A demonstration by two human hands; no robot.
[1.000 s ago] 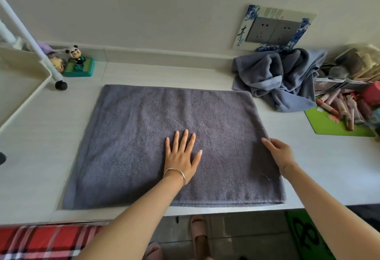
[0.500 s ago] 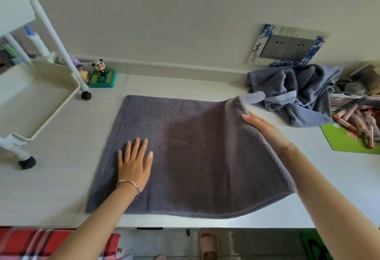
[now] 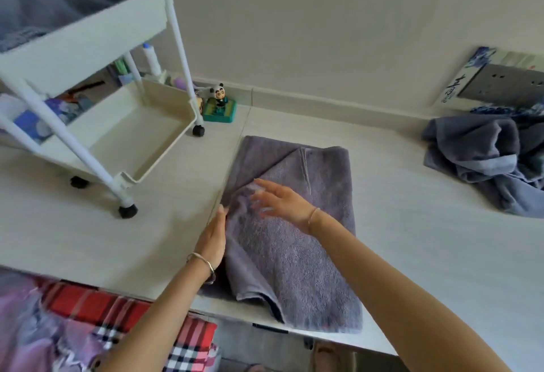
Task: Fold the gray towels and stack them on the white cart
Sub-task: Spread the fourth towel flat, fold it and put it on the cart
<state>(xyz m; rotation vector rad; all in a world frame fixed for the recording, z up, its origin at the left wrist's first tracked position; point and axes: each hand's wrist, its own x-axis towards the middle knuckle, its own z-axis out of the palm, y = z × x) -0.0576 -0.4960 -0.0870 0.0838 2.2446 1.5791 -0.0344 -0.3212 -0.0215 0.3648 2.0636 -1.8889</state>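
Nubby matt terry cloth of the gray towel (image 3: 297,242); smooth painted white cart (image 3: 97,48); pale matt table (image 3: 426,254)

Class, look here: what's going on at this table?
A person is folding a gray towel on the table. It lies doubled over; the left hand rests against its left edge, and the right hand, fingers spread, is over its top layer. Stacked towels sit in the top tray of the white cart; a crumpled towel pile waits at right.
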